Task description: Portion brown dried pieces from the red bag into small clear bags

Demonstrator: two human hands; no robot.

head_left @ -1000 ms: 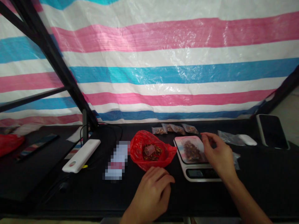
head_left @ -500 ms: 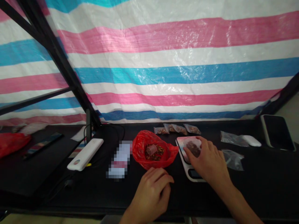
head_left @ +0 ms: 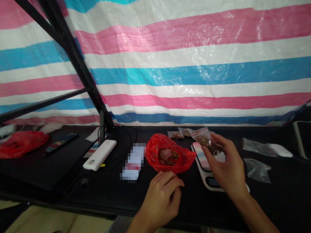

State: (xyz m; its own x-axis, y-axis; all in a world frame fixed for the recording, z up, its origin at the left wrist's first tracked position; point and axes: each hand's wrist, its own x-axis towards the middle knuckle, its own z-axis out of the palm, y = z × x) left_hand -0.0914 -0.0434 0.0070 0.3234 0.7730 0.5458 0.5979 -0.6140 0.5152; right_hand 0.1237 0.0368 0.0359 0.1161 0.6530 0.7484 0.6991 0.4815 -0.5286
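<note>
My right hand pinches a small clear zip bag of brown dried pieces above the digital scale. The bag is tilted, its red seal strip at the upper left. The scale's glossy plate shows under the fingers, and its dark display is partly covered by the hand. My left hand rests loosely curled on the black table, just in front of the red plastic bag; nothing shows in its fingers. That bag stands open, with brown pieces and a small clear plastic cup inside.
Behind the scale lie filled zip bags. To the right are flat clear bags, a white rounded object and a dark-screened device. A white power bank and a blurred-out item are left. Striped sheeting hangs behind.
My right hand has lifted the filled zip bag off the scale's plate. My left hand stays curled in front of the red bag. The view has shifted slightly left.
</note>
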